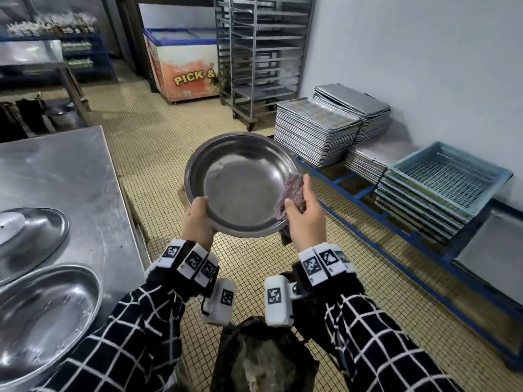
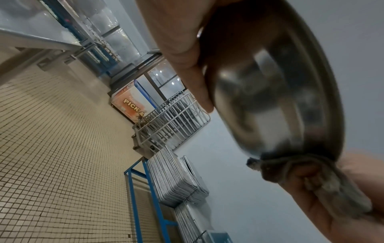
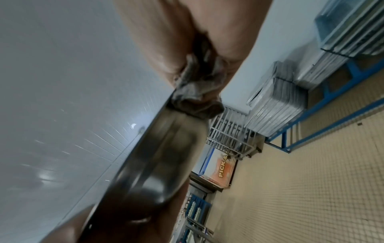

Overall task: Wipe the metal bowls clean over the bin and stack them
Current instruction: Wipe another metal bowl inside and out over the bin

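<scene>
A wide, shallow metal bowl (image 1: 240,185) is held tilted toward me above the floor, ahead of a dark-lined bin (image 1: 263,360). My left hand (image 1: 198,219) grips its near-left rim, thumb inside, fingers underneath. My right hand (image 1: 304,216) pinches a purplish-grey cloth (image 1: 291,193) over the bowl's right rim. The left wrist view shows the bowl's underside (image 2: 270,98), my left fingers (image 2: 193,69) on it, and the cloth (image 2: 290,166) wrapped round the rim. The right wrist view shows the cloth (image 3: 197,95) bunched on the bowl's edge (image 3: 149,156).
A steel table (image 1: 93,176) on the left carries two more metal bowls (image 1: 42,315) (image 1: 31,236). Stacked baking trays (image 1: 317,131) and blue crates (image 1: 447,176) sit on a low blue frame along the right wall. A wheeled rack (image 1: 260,58) and freezer (image 1: 184,66) stand beyond.
</scene>
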`<action>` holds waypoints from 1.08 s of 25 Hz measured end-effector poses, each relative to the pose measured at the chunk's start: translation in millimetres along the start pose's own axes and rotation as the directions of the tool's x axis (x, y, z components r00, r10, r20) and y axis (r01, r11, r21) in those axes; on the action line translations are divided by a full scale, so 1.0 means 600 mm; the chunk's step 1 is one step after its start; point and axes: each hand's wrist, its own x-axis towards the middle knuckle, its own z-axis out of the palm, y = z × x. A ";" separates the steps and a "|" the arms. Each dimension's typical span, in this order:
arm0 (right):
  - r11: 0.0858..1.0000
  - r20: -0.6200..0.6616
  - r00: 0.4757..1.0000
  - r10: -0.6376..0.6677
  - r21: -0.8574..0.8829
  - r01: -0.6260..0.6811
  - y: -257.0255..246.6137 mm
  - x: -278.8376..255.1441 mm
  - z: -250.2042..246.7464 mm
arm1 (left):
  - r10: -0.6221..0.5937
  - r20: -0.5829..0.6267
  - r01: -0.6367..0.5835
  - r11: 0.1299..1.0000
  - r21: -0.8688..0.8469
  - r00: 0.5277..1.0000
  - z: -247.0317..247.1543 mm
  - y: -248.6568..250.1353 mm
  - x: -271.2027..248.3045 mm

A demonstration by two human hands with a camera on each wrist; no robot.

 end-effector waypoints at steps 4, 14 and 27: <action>1.000 0.048 0.999 0.008 0.014 -0.009 0.013 0.006 -0.016 | 0.038 0.200 0.012 0.969 -0.245 0.979 -0.016 0.006 -0.003; 0.998 -0.116 0.992 0.042 0.060 -0.035 -0.007 0.008 -0.003 | 0.004 -0.015 -0.007 0.978 -0.209 1.000 0.020 0.017 0.006; 0.993 0.029 0.997 -0.072 -0.095 0.074 -0.037 0.069 -0.047 | -0.037 0.052 0.048 0.972 -0.231 0.998 0.010 0.031 0.038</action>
